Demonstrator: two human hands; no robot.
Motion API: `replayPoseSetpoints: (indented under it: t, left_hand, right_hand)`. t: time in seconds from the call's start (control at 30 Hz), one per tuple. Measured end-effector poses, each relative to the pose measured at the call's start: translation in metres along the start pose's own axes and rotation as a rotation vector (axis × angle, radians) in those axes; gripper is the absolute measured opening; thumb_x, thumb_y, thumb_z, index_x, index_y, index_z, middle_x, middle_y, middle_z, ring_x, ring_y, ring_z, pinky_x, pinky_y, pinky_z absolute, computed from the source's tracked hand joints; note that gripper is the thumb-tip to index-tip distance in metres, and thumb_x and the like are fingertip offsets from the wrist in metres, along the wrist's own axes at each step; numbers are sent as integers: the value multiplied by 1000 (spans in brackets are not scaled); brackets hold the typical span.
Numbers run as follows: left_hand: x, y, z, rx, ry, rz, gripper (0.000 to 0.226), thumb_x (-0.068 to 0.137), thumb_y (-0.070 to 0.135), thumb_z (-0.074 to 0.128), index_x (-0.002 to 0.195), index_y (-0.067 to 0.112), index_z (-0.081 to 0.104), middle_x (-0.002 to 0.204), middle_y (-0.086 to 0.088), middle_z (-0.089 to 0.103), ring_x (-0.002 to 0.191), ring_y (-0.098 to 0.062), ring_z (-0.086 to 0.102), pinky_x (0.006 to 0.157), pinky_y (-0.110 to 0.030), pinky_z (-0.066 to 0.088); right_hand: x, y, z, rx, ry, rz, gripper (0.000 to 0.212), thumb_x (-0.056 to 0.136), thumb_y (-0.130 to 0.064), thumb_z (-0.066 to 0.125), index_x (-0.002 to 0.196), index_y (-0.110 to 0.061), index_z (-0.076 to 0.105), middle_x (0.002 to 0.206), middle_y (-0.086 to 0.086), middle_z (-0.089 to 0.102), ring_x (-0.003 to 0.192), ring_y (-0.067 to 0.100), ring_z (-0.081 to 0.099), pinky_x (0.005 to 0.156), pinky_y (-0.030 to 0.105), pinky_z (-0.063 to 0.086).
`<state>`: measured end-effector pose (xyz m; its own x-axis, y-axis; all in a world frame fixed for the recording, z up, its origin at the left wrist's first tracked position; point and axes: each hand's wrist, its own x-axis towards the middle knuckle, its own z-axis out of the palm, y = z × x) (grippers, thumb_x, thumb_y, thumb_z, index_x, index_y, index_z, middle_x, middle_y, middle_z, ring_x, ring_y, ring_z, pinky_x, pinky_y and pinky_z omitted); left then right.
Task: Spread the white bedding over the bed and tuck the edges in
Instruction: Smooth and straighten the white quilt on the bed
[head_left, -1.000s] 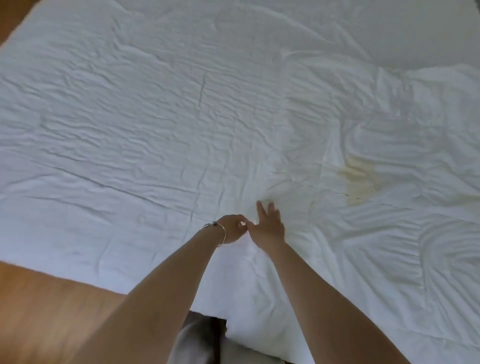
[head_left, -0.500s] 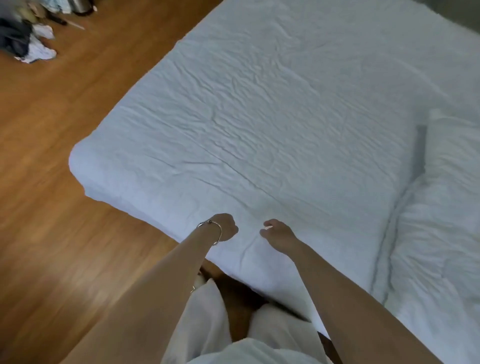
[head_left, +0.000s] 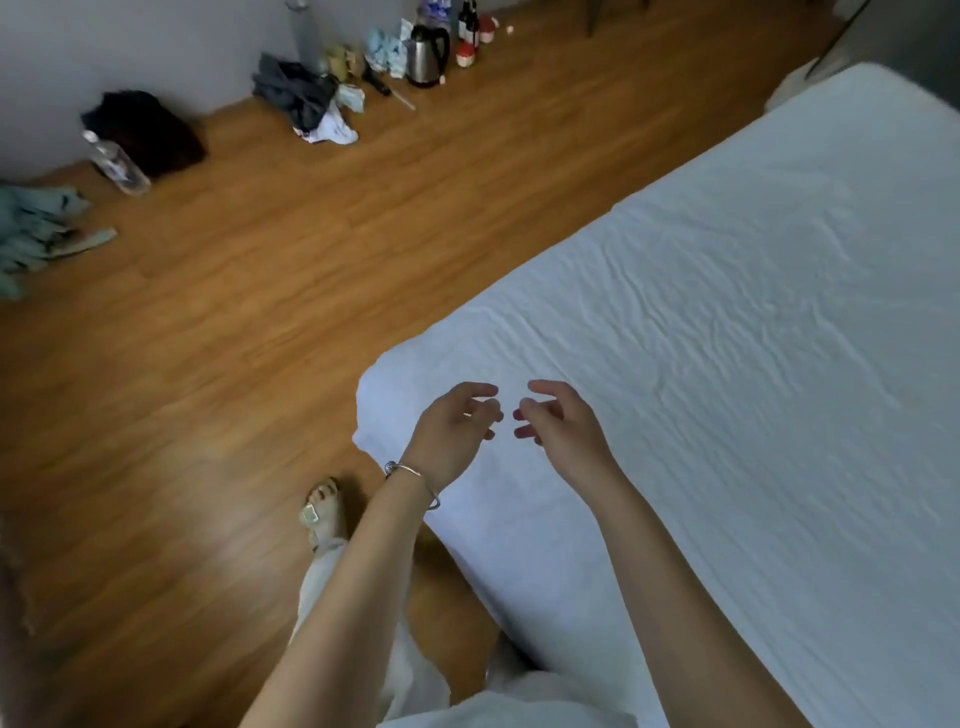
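**A:** From the head view, where is the white bedding (head_left: 727, 364)?

**B:** It covers the bed (head_left: 415, 519) from about 6 o'clock up to 2 o'clock, lying mostly flat with fine creases. The near corner sits at roughly 9 o'clock from the hands, rounded over the mattress edge above the wooden floor (head_left: 234, 364).

**A:** And the hands?

**B:** Both hover just above that corner and hold nothing. The left hand (head_left: 452, 431), with a bracelet (head_left: 415, 480) at the wrist, has a loose grip, its fingers relaxed and lightly curled. The right hand (head_left: 563, 423) is the same: fingers slack and spread, apart from the cloth as far as I can tell.

**A:** How will the cloth handle?

**B:** My judgement: light, soft and limp, so it will wrinkle and drag rather than slide as one piece. I'd take hold at the hanging edge by the corner, pinching the hem, pull it taut, then push it under the mattress.

**A:** Anything else in view?

**B:** A kettle (head_left: 427, 57) and scattered clothes along the wall near 11 o'clock.
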<state>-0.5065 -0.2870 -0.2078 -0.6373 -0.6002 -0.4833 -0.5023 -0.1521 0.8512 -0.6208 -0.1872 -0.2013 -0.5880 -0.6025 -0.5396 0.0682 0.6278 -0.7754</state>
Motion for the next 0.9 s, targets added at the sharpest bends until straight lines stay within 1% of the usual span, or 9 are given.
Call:
replayPoseSetpoints:
  t: [0.07,0.2,0.3,0.37,0.47,0.57,0.73,0.83,0.9]
  left_hand:
    - [40,-5,-51,19,40,-12,16,97,24,51,110,31,57,98,4,69,80,-9,65,67,-11,47]
    - [122,8,-150,208,-51,-26,28,96,25,51,123,27,52,108,4,66,92,-23,65,79,-31,50]
    - [178,45,-201,247,-78,41,35,96,22,52,130,21,50,91,11,59,83,-20,59,74,-29,47]
    - [210,74,-220,207,-142,61,27,96,25,51,122,23,55,95,7,62,81,-17,58,68,-26,42]
    - [264,114,-233,184,-264,80,10,93,30,52,98,37,57,107,-2,66,87,-19,61,68,-26,40]
    - [322,151,-234,232,-398,102,13,92,30,52,86,41,54,106,-2,66,83,-18,59,69,-28,42]
    - [440,221,-223,301,-511,107,13,91,23,53,87,34,57,96,0,67,75,-16,57,64,-26,43]
    - [521,288,-200,370,-580,160,12,94,23,52,103,26,59,98,0,67,72,-13,58,56,-21,41]
    - [569,338,-181,393,-617,220,16,94,25,51,109,24,59,101,0,67,74,-13,60,61,-23,44]
  right_hand:
    - [39,-36,33,-41,-31,-15,30,97,-29,52,127,-30,50,111,-3,64,90,8,68,86,28,50]
    - [100,-98,80,-14,50,17,29,96,-30,54,125,-35,50,111,-5,64,92,6,67,84,27,50]
    - [136,-142,97,46,133,49,28,96,-27,56,122,-34,51,109,-1,66,84,4,69,89,32,50]
    - [153,-171,102,91,192,72,29,96,-27,57,124,-32,51,108,-1,67,82,3,70,95,35,49]
    - [192,-213,96,140,256,117,37,96,-31,56,132,-27,48,110,-2,66,85,5,69,98,37,49]
    - [241,-247,84,133,305,137,42,97,-33,54,137,-25,45,112,0,65,87,7,68,95,31,49]
    - [336,-286,31,178,346,126,41,98,-31,54,137,-24,45,105,-3,66,89,8,68,83,23,47]
    - [395,-316,-24,204,429,111,40,98,-32,54,136,-23,47,102,-1,68,90,11,68,79,21,49]
    - [434,-340,-62,236,533,100,39,98,-29,54,136,-20,47,100,2,69,87,13,69,74,18,49]
